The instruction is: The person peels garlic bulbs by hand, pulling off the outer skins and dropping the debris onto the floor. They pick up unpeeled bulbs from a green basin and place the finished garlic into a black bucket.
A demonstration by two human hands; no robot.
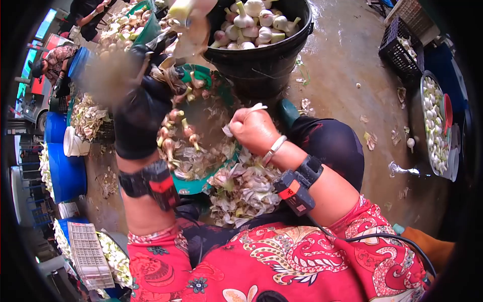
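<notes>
My left hand point(143, 85), in a black glove, reaches forward at the upper left, partly covered by a brown blur. Its fingers are smeared, and I cannot tell what they hold. Dry garlic husks point(168, 74) overlap the glove's edge. Just beyond, a blurred pale, stemmed shape point(193, 30) overlaps the black bucket's left rim. My right hand point(255, 132) is closed in a fist above a heap of garlic skins point(244, 189), pale flakes showing at its edges. Unpeeled garlic bulbs point(188, 132) and loose skins lie in a green basin point(188, 185) between my arms.
A black bucket point(256, 68) of cleaned garlic bulbs point(244, 20) stands ahead. On the right are a metal basin of garlic point(435, 126) and a black crate point(400, 50). Blue tubs point(68, 171) line the left. Another person point(54, 65) bends at far left. The floor point(347, 75) is wet.
</notes>
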